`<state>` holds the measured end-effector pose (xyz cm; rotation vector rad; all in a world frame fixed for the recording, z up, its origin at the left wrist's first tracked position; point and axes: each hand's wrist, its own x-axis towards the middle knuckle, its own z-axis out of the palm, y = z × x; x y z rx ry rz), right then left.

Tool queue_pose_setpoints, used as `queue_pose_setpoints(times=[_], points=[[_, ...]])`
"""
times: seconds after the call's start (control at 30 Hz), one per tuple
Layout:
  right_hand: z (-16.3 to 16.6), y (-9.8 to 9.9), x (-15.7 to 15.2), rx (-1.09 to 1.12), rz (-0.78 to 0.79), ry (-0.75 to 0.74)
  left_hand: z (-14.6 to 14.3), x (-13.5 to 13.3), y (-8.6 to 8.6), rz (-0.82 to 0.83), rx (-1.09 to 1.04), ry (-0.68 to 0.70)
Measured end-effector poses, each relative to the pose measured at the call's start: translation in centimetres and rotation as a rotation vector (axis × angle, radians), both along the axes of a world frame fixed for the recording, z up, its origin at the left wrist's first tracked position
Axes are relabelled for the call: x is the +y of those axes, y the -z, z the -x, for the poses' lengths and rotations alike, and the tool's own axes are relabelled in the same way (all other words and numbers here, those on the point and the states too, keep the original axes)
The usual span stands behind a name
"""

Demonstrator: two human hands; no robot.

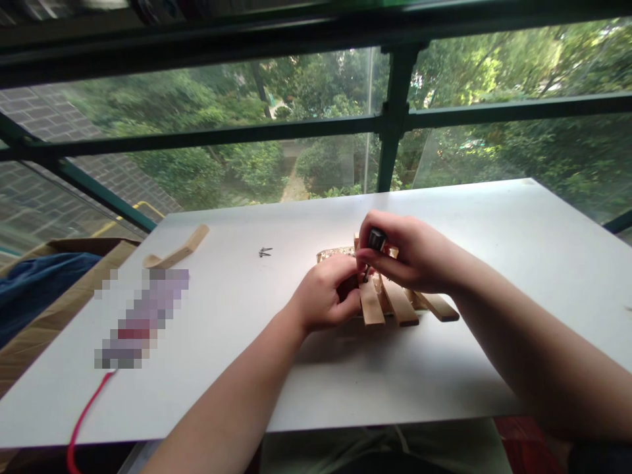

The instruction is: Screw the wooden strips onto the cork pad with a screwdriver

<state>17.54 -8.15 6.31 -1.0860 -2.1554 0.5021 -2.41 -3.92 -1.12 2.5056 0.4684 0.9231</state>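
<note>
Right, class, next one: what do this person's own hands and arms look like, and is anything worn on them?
The left hand and right hand are ungloved, with no ring or bracelet to be made out. The left forearm and right forearm taper towards the wrists and look bare, without clear markings or cables. No sleeve shows for certain.
</note>
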Motion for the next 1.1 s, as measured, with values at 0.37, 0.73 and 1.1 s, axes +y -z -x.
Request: queue_pose_setpoints(times=[0.37, 0.73, 1.1], points=[[0.01, 0.02, 0.13, 0.014, 0.014, -0.004, 0.36, 0.10, 0.38, 0.062, -0.005, 0.022], [-0.06, 0.10, 0.31, 0.024, 0.008, -0.003, 0.39, 0.13, 0.09, 0.091, -0.006, 0.017], [0.19, 0.15, 0.32, -0.009, -0.018, 0.012, -0.47, 0.49, 0.32, -0.021, -0.056, -0.104]])
